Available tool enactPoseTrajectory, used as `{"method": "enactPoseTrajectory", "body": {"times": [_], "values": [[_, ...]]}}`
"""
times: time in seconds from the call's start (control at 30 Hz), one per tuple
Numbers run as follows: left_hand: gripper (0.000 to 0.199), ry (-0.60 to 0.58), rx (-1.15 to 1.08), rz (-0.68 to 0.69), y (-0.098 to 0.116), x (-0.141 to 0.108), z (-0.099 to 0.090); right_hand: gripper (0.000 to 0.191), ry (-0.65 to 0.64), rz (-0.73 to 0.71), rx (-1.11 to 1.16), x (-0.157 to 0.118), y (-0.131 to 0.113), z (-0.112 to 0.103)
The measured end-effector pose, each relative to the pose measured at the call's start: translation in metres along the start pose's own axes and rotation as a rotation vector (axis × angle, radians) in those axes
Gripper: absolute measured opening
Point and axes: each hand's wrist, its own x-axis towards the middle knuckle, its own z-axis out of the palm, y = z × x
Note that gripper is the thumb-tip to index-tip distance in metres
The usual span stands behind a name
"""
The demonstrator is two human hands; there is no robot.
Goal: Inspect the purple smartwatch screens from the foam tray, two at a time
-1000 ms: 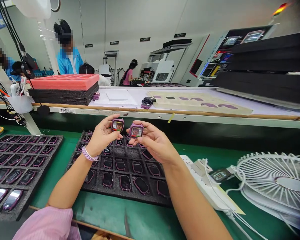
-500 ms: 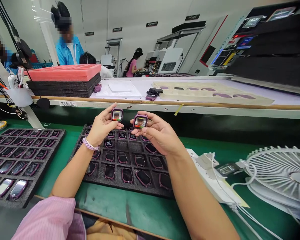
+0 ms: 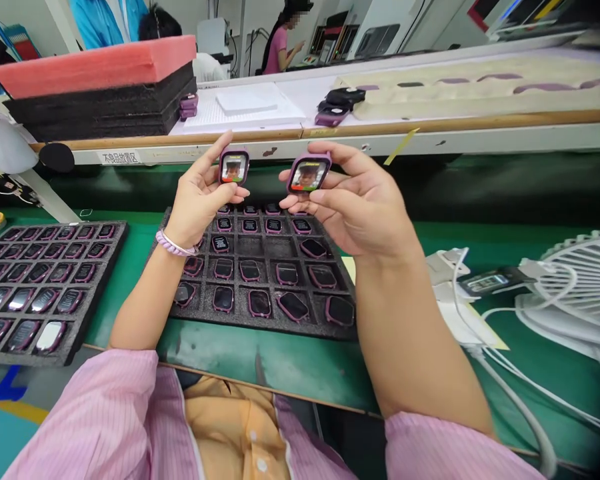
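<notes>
Between thumb and fingers, my left hand (image 3: 195, 193) grips a small purple-framed watch (image 3: 234, 167), its lit screen facing me. My right hand (image 3: 363, 200) pinches another purple watch (image 3: 309, 174), also lit, tilted slightly. The two watches are apart, both raised above a black foam tray (image 3: 265, 320). Watches lie in most visible compartments of that tray; two compartments near its middle hold none. At the left, a second foam tray (image 3: 93, 283) carries rows of similar purple watches.
Behind my hands runs a raised shelf (image 3: 260, 137) with stacked foam (image 3: 100, 107), papers (image 3: 245, 100) and dark watches (image 3: 337, 107). A power strip, a charger with cables (image 3: 495, 281) and a white fan (image 3: 585, 293) stand right. People are beyond the shelf.
The view has tipped down and shifted. My right hand and its watch have moved farther from my left hand, and both screens now face the camera more clearly.
</notes>
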Motion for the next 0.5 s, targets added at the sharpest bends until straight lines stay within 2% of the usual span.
{"method": "enactPoseTrajectory", "body": {"times": [0.2, 0.5], "values": [[0.077, 0.018, -0.028, -0.017, -0.0063, 0.0041, -0.0027, 0.049, 0.045, 0.007, -0.037, 0.0031, 0.0041, -0.0034], [0.076, 0.005, -0.009, 0.013, -0.0082, 0.0056, -0.0043, 0.054, 0.064, -0.011, -0.075, 0.0080, 0.0036, -0.0057]]}}
